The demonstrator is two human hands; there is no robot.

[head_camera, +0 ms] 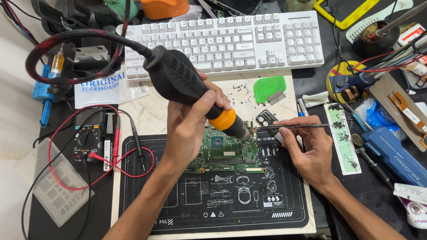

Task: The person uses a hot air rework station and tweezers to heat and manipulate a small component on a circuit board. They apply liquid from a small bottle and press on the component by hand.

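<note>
While cables sprawl over the dark bench [368,196], a printed black mat [218,200] carries a flat green board [224,151]. Left hand [188,128], grip wrapped fully round the ribbed black hot-air gun [186,83], orange collar and metal nozzle down on the board. Right hand [311,149], grip pinched tight on thin metal tweezers [293,125], tips beside the nozzle.

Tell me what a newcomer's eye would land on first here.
First, the black hot-air gun with its orange collar, gripped in the left hand at centre, nozzle down on the green circuit board. Then the right hand holding tweezers to the same spot, and the white keyboard behind.
</note>
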